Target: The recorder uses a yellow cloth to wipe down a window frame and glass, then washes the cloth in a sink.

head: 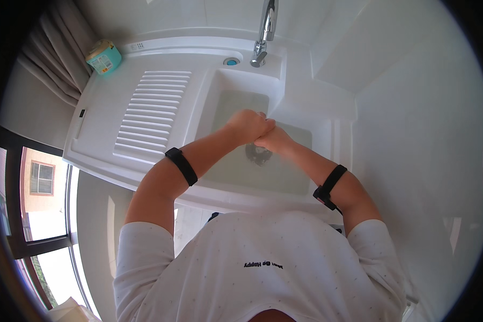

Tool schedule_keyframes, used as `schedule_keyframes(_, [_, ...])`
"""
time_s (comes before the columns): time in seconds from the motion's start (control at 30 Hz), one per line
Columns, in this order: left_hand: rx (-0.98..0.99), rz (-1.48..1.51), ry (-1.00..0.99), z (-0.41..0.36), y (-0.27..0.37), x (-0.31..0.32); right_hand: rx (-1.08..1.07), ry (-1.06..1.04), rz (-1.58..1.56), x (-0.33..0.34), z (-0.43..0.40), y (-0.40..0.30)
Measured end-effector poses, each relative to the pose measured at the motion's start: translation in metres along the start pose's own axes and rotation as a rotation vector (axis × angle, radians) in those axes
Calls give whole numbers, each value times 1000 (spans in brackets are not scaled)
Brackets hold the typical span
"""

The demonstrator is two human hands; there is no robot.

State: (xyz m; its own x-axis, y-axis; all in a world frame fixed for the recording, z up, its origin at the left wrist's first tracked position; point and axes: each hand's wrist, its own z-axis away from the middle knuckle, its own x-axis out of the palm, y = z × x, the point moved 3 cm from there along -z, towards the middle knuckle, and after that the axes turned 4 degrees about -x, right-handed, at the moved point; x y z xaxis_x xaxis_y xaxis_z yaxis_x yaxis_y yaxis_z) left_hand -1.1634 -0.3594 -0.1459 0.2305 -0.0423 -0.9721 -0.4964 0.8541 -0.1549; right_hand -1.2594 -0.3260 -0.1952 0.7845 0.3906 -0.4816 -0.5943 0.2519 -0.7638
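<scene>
My left hand (247, 124) and my right hand (277, 139) meet above the basin of a white laundry sink (322, 137). Both are curled, pressed against each other at the fingers. Whether anything is held between them is hidden. Cloudy water (241, 177) stands in the basin beneath. Just below my hands, a grey round shape (259, 155), perhaps the drain, shows through the water; its outline is blurred.
A chrome faucet (261, 48) rises behind the basin, beside a blue-centred round fitting (231, 61). A ribbed washboard (153, 112) lies left. A turquoise bottle (104, 58) bearing writing stands at the back left corner near a curtain (60, 52). Walls (410, 133) bound the right.
</scene>
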Motion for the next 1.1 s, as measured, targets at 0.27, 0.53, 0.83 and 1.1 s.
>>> schedule_keyframes(0.27, [-141, 160, -14, -18, -6, 26, -27, 214, 527, -9, -14, -3])
schedule_keyframes(0.53, [-277, 312, -19, -24, -4, 32, 47, 189, 667, -15, -17, -2])
schedule_keyframes(0.83, [-347, 422, -88, -23, 0, 34, 33, 199, 734, -15, -12, 3])
schedule_keyframes(1.1, [-363, 477, -74, -8, 0, 32, -78, 253, 733, -19, 8, -8])
